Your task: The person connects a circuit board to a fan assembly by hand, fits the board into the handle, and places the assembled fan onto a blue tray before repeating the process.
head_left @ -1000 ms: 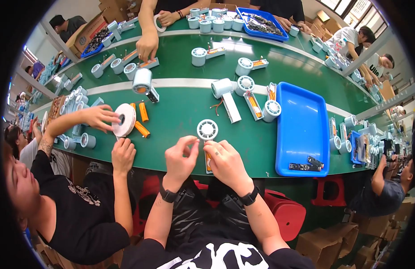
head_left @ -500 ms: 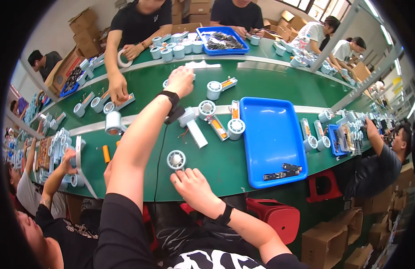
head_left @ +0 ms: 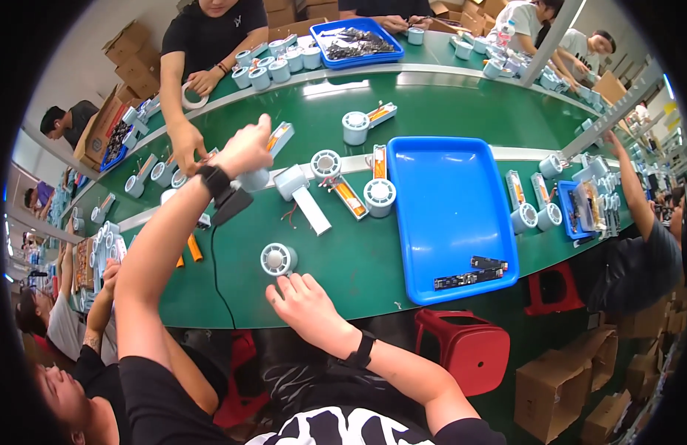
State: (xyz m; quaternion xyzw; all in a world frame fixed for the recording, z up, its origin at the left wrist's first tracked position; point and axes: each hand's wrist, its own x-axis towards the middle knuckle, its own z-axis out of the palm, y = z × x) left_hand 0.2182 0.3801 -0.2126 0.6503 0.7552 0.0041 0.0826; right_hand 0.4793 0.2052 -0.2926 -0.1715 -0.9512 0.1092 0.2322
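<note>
My left hand reaches over the belt's near edge with its fingers closed round a light-blue handheld fan. That fan's open handle, with an orange battery, sticks out beyond the fingers; its round head is partly hidden below the hand. My right hand rests by the table's near edge, fingers bent at the lower side of another fan, lying face up. Its handle does not show and appears covered by this hand. Between the hands and the tray lie a fan with a white handle and open-handled fans.
A blue tray holds black circuit boards at its near end. A black cable crosses the green table. Orange batteries lie beneath my left forearm. Across the belt, a co-worker's hand is close to mine. Red stools stand below.
My left hand has moved left and nearer, bringing a handheld fan from the belt. My right hand stays at the face-up fan. The view has shifted slightly.
</note>
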